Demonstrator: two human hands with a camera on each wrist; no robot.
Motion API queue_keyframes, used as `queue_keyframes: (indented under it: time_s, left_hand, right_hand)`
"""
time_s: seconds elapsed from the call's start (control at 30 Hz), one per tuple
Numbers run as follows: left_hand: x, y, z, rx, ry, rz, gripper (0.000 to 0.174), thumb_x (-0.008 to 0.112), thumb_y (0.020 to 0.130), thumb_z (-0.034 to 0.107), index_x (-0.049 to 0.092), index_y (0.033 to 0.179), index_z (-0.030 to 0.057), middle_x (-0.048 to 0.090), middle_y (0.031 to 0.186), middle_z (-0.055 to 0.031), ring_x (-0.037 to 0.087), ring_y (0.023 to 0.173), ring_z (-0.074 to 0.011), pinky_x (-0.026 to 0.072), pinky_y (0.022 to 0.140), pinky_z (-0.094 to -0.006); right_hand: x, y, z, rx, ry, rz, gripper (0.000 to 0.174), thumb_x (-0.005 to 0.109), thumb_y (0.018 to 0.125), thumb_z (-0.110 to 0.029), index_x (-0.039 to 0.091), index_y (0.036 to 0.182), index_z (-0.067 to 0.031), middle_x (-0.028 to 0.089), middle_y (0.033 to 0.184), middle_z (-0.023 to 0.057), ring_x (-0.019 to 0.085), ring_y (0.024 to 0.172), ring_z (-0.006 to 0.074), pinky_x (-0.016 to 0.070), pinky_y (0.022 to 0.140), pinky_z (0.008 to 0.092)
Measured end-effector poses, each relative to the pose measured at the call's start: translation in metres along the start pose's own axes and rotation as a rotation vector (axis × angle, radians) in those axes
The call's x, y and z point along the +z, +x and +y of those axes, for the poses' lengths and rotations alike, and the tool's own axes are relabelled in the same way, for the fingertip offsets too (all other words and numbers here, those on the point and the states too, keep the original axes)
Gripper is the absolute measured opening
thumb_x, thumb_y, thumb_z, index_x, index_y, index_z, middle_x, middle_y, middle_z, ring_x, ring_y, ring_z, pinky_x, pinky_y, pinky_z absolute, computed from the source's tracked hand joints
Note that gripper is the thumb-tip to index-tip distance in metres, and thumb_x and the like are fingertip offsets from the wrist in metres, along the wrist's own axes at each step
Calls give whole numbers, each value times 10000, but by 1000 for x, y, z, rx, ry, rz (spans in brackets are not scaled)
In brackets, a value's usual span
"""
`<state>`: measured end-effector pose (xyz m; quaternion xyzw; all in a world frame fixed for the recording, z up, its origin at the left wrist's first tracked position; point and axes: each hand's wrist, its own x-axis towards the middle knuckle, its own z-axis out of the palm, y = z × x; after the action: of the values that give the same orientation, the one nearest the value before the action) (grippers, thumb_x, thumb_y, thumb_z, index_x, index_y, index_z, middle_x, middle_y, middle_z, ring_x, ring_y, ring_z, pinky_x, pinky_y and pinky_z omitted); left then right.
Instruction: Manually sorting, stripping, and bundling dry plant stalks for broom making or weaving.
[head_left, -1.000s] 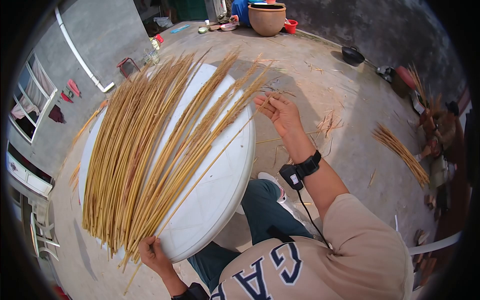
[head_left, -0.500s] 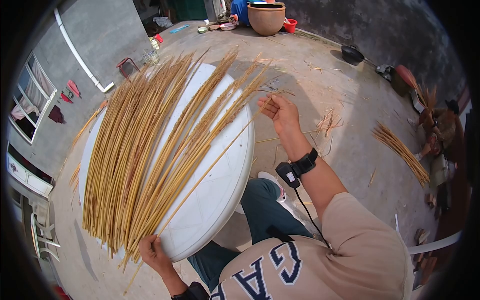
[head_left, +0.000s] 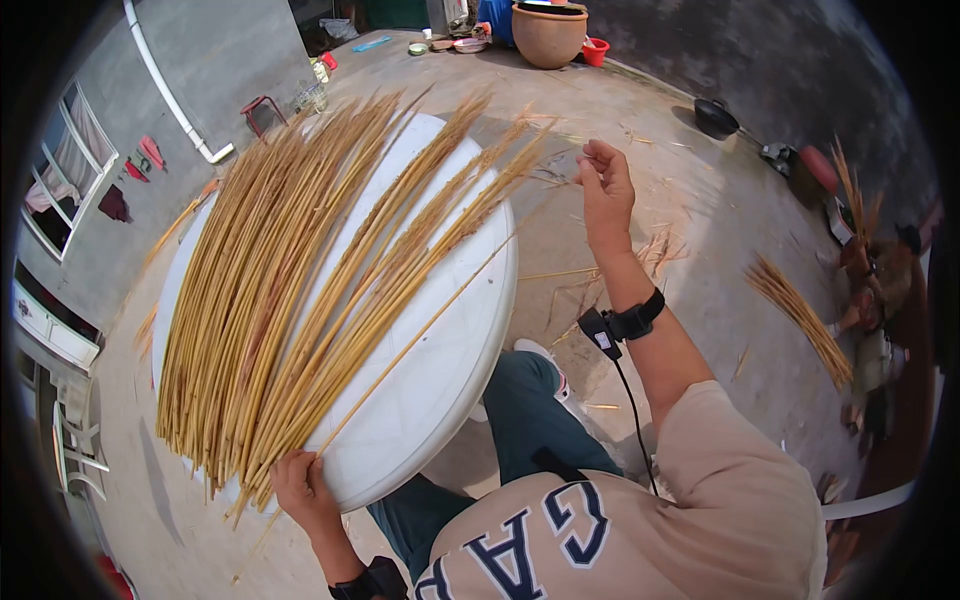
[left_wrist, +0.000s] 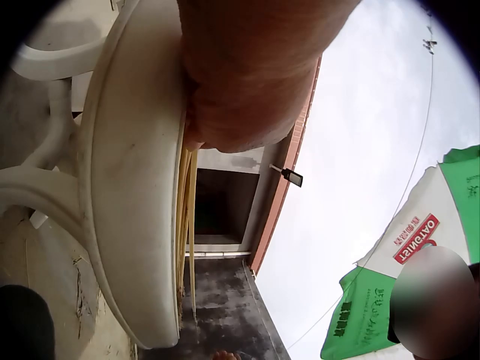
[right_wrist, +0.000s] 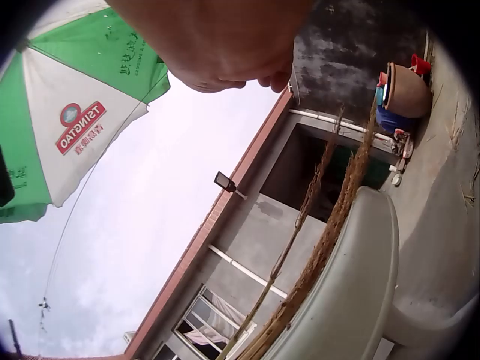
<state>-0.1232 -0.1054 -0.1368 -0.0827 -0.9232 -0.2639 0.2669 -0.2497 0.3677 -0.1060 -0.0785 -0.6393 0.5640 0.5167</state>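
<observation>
My left hand [head_left: 305,485] is at the table's near edge, pinching the butt end of one thin stalk [head_left: 415,340] between thumb and fingers. That stalk slants up and right over the white round table [head_left: 410,410], apart from the others. Many dry, yellow-brown stalks with feathery heads [head_left: 250,290] lie side by side on the table, heads toward the far side. My right hand [head_left: 608,195] is raised beyond the table's right rim, clear of the stalk's tip, fingers bent toward the thumb. I cannot tell whether a scrap is between them.
Torn husk scraps [head_left: 655,250] litter the concrete at right. Farther right lies a bundle of stalks [head_left: 800,315], near another person [head_left: 880,280] seated by the wall. A black wok [head_left: 715,118], a clay pot [head_left: 548,35] and a red bucket [head_left: 595,52] stand at the back.
My right hand has left the tip of the single stalk and moved up and to the right. My left hand keeps its hold at the butt end. The head view has shifted slightly.
</observation>
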Motion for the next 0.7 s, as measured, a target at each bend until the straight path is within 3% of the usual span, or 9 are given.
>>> queue_keyframes:
  time_s: [0.03,0.1,0.13,0.2,0.43,0.6,0.7]
  left_hand:
    - [1,0,1,50,28,-3,124,628,706,-33,592,812,20,589,839,-102,533,798,-272,433,697,-354]
    - [5,9,4,107,51,-7,125,637,693,-29,601,801,25,595,848,-98,533,809,-274,434,694,-359]
    - [5,10,7,102,39,-24,131,644,684,-33,604,798,20,595,849,-103,536,819,-276,434,711,-355]
    - [9,18,12,97,27,-37,137,650,675,-36,607,794,15,596,850,-108,538,829,-278,434,728,-352]
    - [-1,6,7,45,-21,-33,179,677,650,-35,622,811,18,601,870,-106,542,828,-262,440,721,-344]
    - [18,23,14,152,-78,-16,212,701,637,-15,626,831,27,602,850,-95,537,806,-265,439,684,-337]
    - [6,12,4,109,-72,10,212,701,642,-16,628,835,29,610,842,-86,538,798,-263,439,671,-338]
  right_hand:
    - [7,-6,-6,-61,-44,-184,220,528,859,-24,570,1075,-34,598,1012,61,569,858,126,475,691,234]
    - [19,-15,-19,-110,-87,-319,123,570,833,-38,624,942,-55,625,895,56,603,795,162,484,667,255]
    - [28,-22,-19,-104,-85,-327,123,570,833,-38,624,942,-55,625,895,56,603,795,162,484,667,255]
    - [44,-31,-16,-332,-355,-843,94,628,783,-69,627,876,-76,599,899,82,592,834,224,489,690,312]
    - [96,-57,11,-600,-379,-1078,154,686,699,-57,606,830,-70,562,871,70,545,899,261,462,750,349]
    - [71,-35,19,-637,-456,-983,138,654,707,-41,574,814,-74,567,826,68,545,847,265,441,741,371]
    - [107,-51,-3,-694,-382,-956,140,634,721,-20,565,829,-78,582,815,69,545,825,268,419,746,379]
